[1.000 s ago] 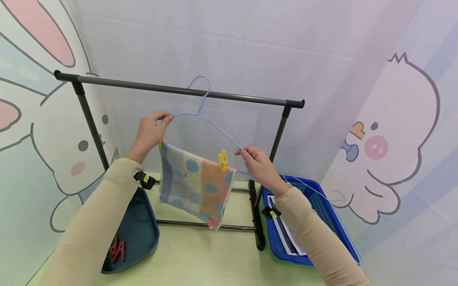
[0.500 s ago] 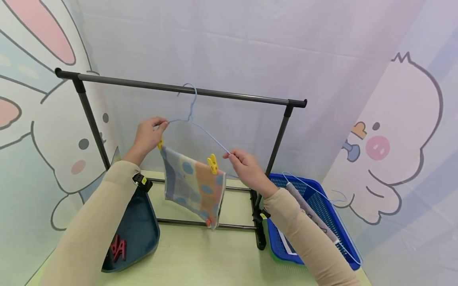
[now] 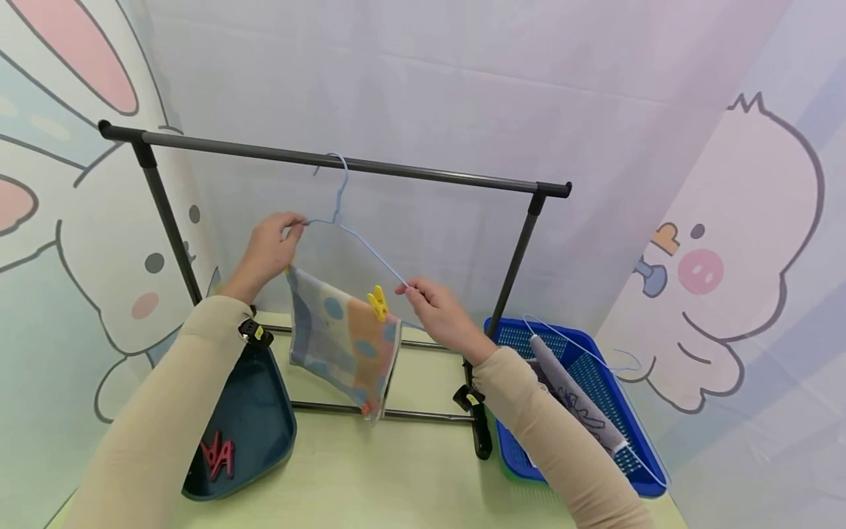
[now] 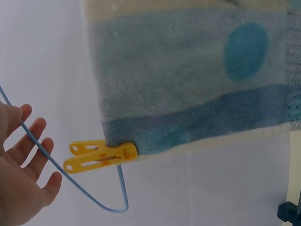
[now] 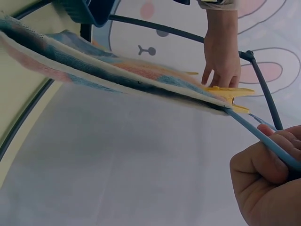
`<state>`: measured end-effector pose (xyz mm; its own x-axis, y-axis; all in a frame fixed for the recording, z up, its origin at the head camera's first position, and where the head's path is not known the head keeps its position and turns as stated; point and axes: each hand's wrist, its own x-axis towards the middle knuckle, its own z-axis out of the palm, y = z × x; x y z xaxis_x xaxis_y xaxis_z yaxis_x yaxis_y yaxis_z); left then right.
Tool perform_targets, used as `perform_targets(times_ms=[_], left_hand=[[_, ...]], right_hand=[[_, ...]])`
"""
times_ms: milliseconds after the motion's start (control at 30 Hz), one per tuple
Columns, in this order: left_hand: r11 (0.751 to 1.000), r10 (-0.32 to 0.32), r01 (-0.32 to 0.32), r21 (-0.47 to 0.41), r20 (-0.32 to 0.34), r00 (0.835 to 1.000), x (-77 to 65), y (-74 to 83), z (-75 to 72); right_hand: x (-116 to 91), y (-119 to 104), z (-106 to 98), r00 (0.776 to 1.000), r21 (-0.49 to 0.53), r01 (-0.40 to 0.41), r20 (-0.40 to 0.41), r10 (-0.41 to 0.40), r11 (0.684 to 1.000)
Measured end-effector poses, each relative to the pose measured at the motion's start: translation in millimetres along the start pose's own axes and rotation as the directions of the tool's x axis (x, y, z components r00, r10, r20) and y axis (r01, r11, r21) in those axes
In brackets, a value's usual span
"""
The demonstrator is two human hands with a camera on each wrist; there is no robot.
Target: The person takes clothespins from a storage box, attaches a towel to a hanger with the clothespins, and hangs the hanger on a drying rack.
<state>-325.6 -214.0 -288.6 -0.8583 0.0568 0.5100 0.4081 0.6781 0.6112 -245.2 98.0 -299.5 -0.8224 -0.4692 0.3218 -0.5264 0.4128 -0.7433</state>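
Note:
A light-blue wire hanger (image 3: 373, 252) has its hook over the dark rail (image 3: 423, 173) of a clothes rack. My left hand (image 3: 269, 242) pinches the hanger's left shoulder, its other fingers spread loosely in the left wrist view. The right shoulder is gripped by my right hand (image 3: 439, 308), thumb and fingers curled round the wire (image 5: 251, 126). Folded over the lower bar hangs a small pastel towel (image 3: 340, 330) with blue spots, tilted down to the right. One yellow clothespin (image 3: 377, 303) clips it near its right end; another yellow clothespin (image 4: 101, 155) holds the left corner.
On the left of the table (image 3: 370, 470) sits a dark tray (image 3: 261, 426) with red clothespins (image 3: 218, 455). To the right, a blue basket (image 3: 581, 330) has a second hanger with a grey cloth (image 3: 575, 393) across it. The rack's lower bars (image 3: 423, 416) run behind the towel.
Both hands have moved left, carrying the hanger and towel along. The hook has shifted left along the rail and sits lower against it. The grey cloth by the basket has come into sight.

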Motion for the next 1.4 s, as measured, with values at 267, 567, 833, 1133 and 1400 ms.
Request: perform_targets(times_ms=[267, 567, 833, 1133, 1400], left_hand=[[0.996, 0.092, -0.09, 0.026, -0.069, 0.993, 3.4, 12.6, 3.7], [0.995, 0.085, -0.077, 0.067, -0.138, 0.987, 4.5, 14.0, 1.4], [0.996, 0.054, -0.042, 0.077, -0.158, 0.986, 5.0, 5.6, -5.1], [0.995, 0.042, -0.026, 0.095, -0.172, 0.984, 0.7, -2.6, -18.3], [0.993, 0.014, 0.006, 0.121, -0.164, 0.986, -2.1, -13.5, -33.1]], right_hand=[[4.0, -0.4, 7.3, 1.0, 0.016, -0.008, 0.001, 0.008, 1.0], [12.0, 4.2, 16.2, 1.0, 0.018, -0.02, 0.005, 0.02, 1.0], [14.4, 2.3, 26.1, 1.0, 0.029, -0.001, 0.015, 0.001, 1.0], [22.2, 0.2, 42.2, 0.996, 0.001, 0.072, -0.048, -0.072, 0.997], [28.5, -7.8, 57.2, 0.989, -0.063, 0.137, -0.044, -0.14, 0.989]])
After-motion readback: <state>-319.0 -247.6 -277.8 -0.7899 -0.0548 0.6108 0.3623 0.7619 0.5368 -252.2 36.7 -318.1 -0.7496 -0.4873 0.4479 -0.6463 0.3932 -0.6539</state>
